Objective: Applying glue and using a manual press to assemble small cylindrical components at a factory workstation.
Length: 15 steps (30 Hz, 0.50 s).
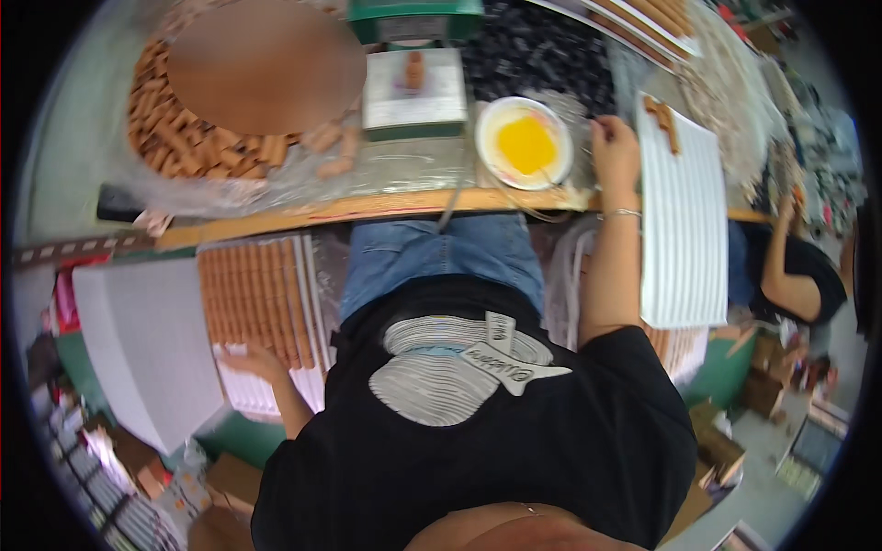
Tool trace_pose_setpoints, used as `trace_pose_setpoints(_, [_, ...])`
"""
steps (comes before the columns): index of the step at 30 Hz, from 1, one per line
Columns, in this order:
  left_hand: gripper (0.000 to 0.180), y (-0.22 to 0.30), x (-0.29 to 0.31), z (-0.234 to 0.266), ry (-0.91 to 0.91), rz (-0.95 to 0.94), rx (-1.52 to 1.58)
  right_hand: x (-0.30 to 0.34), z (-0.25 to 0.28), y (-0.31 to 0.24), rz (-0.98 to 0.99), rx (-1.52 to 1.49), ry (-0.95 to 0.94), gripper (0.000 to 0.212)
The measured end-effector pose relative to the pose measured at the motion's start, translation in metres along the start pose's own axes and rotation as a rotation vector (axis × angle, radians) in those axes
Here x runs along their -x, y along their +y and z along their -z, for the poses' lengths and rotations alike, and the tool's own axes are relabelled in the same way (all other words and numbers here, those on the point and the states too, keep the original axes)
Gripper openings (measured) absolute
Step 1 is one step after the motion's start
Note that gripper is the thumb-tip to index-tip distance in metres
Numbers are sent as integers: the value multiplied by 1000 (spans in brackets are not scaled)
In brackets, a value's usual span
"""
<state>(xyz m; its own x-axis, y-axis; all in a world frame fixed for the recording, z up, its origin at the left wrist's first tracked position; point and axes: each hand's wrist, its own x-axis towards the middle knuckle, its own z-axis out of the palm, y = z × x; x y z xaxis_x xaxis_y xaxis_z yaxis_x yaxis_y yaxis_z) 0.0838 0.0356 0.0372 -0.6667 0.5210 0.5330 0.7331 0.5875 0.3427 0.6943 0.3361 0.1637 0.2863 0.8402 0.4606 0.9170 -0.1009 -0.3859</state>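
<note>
My right hand (615, 158) is over the far right of the bench, beside a white bowl (486, 165) with yellow contents. Its thumb and fingertips are pinched together near a heap of small black pieces (551, 55); a tiny dark thing may be between them, too small to name. Down at my left, my left hand (255, 362) reaches over a white ridged tray (248, 395), its fingers stretched out beside rows of short brown cylinders (253, 294). On a metal block (386, 106) at the back, a small brown cylinder (414, 70) stands upright.
A big heap of loose brown cylinders (197, 151) lies back left, partly blurred. Another white ridged tray (684, 230) with a few brown cylinders (663, 119) juts over the wooden bench edge (312, 216) at right. A green machine (413, 20) stands behind the block. Another person's arm (781, 253) shows far right.
</note>
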Motion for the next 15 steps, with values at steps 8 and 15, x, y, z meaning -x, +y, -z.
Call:
trace_pose_setpoints(8, [24,252,-146,34,-259,-491,694,-13,-1,-21,-19,315,-132,22])
trace_pose_setpoints(15, [26,313,-225,-42,-244,-1080,219,-31,-2,7,90,270,19,16])
